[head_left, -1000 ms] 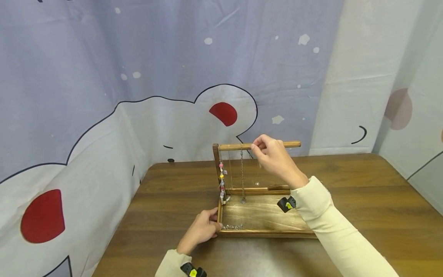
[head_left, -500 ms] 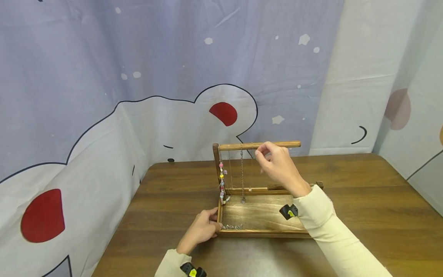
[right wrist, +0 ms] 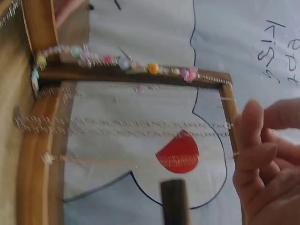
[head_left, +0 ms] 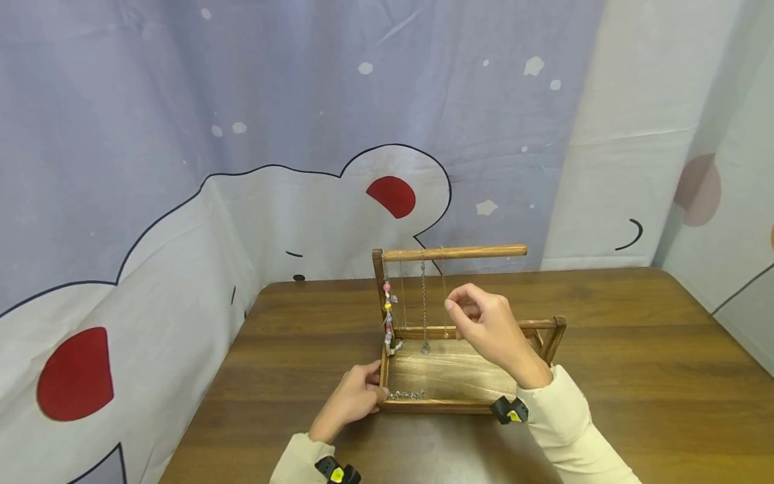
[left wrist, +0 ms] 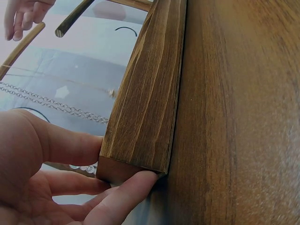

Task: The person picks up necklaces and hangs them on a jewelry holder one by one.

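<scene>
My left hand grips the front left corner of a wooden jewelry stand's tray, thumb and fingers around its edge. From the stand's upper bar hang a beaded strand, a thin chain, a silver chain necklace and a fine gold necklace. My right hand is below the bar, just right of the gold necklace. Its fingers are loosely bent, with nothing visible between them. In the right wrist view, the gold necklace runs from the bar to a small pendant.
A silver chain bracelet lies at the tray's front left. A shorter post with a lower bar rises at the stand's right end. The stand sits on a brown wooden table before a patterned curtain.
My right hand has come down from the upper bar, away from the gold necklace's top. The necklace now hangs there, its pendant settled lower. My left hand stays on the tray corner.
</scene>
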Tool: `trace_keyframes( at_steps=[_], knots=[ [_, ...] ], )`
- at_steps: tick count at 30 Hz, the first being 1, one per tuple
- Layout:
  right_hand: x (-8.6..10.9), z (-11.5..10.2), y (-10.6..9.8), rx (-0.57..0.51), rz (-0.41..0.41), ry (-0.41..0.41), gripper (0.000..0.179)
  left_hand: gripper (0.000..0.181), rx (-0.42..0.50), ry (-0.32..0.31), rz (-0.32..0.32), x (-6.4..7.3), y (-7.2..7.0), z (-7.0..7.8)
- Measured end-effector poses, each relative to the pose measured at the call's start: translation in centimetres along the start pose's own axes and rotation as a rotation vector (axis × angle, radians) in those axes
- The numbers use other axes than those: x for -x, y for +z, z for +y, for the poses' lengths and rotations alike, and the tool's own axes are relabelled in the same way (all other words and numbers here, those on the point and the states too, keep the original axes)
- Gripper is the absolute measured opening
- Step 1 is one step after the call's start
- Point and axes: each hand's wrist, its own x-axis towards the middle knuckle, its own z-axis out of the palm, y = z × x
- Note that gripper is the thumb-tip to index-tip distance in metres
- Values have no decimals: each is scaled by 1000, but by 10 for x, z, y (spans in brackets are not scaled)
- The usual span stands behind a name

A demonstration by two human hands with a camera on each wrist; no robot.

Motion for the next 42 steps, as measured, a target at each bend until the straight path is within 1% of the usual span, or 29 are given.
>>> trace_keyframes(
  at_steps=[4,7,11,13,15,19,26,30,34,37,42],
  knots=[
    [15,1,12,-45,-86,-15,7,64,-2,-3,0,0,0,-1],
    [29,4,20,-43,-140,-14,8,64,0,-2,-4,0,0,-2],
    [43,12,28,3,-210,-12,10,65,2,7,-2,-1,0,-2],
    [46,17,32,28,-225,-17,11,65,1,8,2,-1,0,-1],
    [47,23,35,55,-227,-40,13,65,-4,7,8,-1,0,-1],
    [50,35,42,72,-262,-38,15,65,-5,1,4,-1,0,-1],
    [58,53,57,95,-394,27,16,65,26,10,-4,0,0,1],
    [62,59,64,115,-482,73,15,66,39,1,0,1,-2,3],
    [65,63,66,136,-551,89,19,66,36,5,-7,1,-2,3],
    [67,64,67,158,-564,92,23,65,27,6,-9,0,-2,2],
    [68,65,70,238,-528,119,25,64,12,4,-3,0,-2,1]
  ],
)
